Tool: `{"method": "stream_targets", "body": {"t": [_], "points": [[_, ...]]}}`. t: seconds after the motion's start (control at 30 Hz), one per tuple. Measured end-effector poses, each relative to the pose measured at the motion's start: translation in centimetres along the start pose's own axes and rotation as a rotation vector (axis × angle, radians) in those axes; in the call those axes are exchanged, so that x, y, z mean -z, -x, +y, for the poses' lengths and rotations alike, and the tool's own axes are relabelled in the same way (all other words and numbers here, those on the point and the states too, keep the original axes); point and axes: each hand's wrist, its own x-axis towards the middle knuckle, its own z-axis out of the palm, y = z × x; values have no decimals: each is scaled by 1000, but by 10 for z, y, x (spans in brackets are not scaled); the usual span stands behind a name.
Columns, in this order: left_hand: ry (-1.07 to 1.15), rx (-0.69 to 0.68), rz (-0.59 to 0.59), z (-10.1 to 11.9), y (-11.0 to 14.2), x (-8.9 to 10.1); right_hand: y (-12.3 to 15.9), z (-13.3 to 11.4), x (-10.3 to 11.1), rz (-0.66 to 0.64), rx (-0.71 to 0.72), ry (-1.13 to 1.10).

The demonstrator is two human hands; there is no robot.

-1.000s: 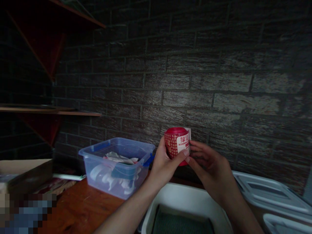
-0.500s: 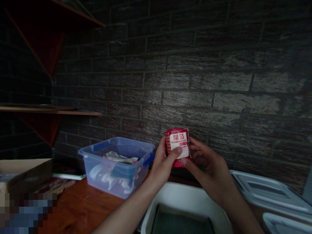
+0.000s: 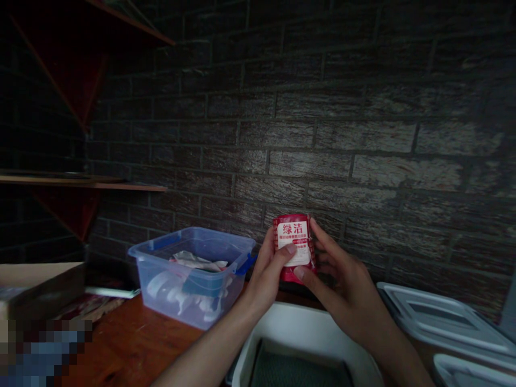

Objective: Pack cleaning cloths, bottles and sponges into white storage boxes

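Observation:
A red roll of garbage bags [image 3: 295,257] with a white label and red Chinese characters is held upright in front of the brick wall. My left hand [image 3: 269,266] wraps its left side, thumb pressed across the label. On the other side my right hand [image 3: 342,274] grips the roll, with the thumb at its lower front and the index finger along the upper right edge. The remaining right fingers are partly hidden behind. Below both hands stands a white bin [image 3: 300,312] with a dark green textured thing [image 3: 300,371] inside.
To the left, a clear bluish plastic box [image 3: 177,290] holding white items rests on the brown wooden table [image 3: 121,344]. Grey-white lids [image 3: 443,317] lie at right. A cardboard box [image 3: 44,293] sits far left, beneath wall shelves [image 3: 80,183].
The roll has turned slightly, so its label faces me more squarely and its right side shows. My right index finger has shifted up onto its upper right edge.

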Motion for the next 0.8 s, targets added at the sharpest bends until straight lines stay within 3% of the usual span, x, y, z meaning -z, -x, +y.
{"method": "stream_targets", "body": {"t": [0.8], "points": [[-7,-49,-32,-6,-1,4,0,0,2,-32,-11,8]]}}
